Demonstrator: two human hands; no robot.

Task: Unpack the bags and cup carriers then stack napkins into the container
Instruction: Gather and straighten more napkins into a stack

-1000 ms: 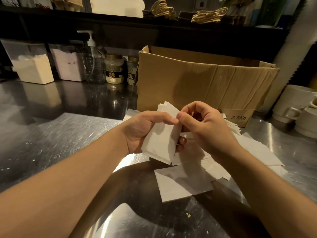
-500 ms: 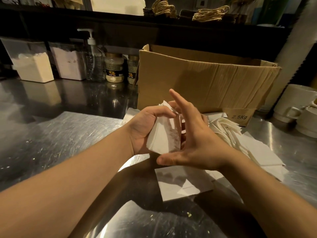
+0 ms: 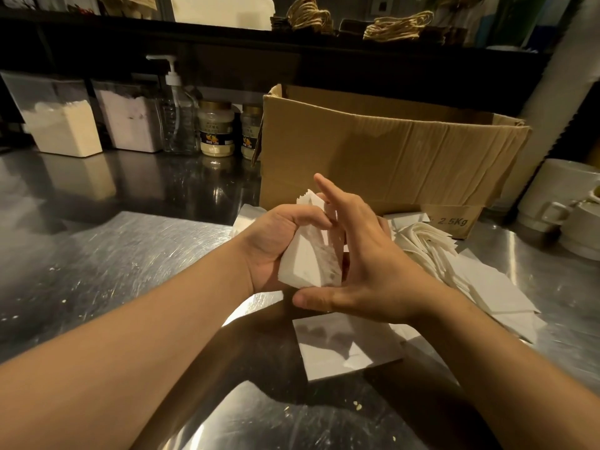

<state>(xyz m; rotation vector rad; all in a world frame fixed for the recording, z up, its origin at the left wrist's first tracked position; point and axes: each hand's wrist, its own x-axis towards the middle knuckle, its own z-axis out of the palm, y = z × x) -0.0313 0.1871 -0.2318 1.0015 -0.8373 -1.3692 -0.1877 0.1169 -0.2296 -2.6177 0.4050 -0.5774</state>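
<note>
My left hand grips a thick stack of white napkins above the steel counter, thumb over its top edge. My right hand lies flat against the stack's right side, fingers straight and pointing up, thumb stretched under its lower edge. More white napkins lie fanned and scattered on the counter to the right. A single napkin lies flat below my hands. An open brown cardboard box marked 2.5Kg stands just behind.
Along the back wall stand two clear bins of powder, a pump bottle and two jars. White cups sit at the far right. Bundles of twine-handled paper bags rest on the upper shelf. Steel counter extends left.
A second ago my right hand was curled, pinching at the napkins. It has since opened flat and now presses against the side of the stack, which my left hand keeps holding.
</note>
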